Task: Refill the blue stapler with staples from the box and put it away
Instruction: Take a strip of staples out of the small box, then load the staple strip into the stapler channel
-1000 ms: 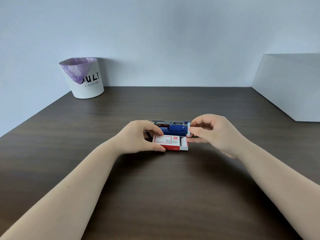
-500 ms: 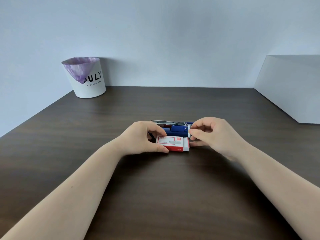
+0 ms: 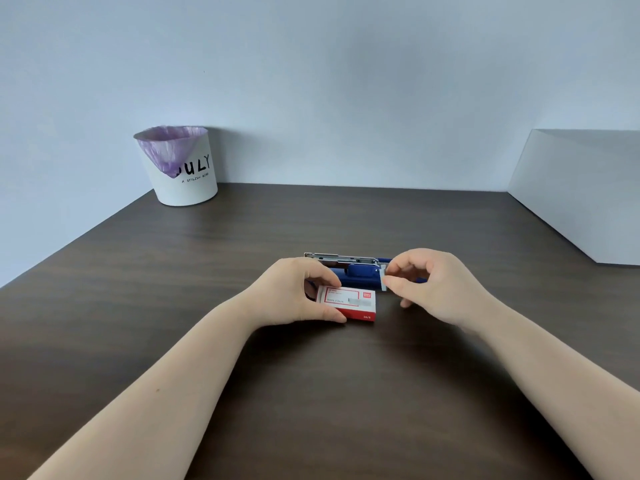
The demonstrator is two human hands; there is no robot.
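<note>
Reading "JULY" on bin (image 3: 180, 174), "24/6" on staple box (image 3: 349, 303)

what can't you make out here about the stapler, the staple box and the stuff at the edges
- Blue stapler, head view: both ends hidden behind the hands; staples in its open rail too small to tell.
- Staple box: left end covered by the left hand; label print blurred.
- Right hand: fingers pinch a small grey strip.
- White box: cut by the right edge.
</note>
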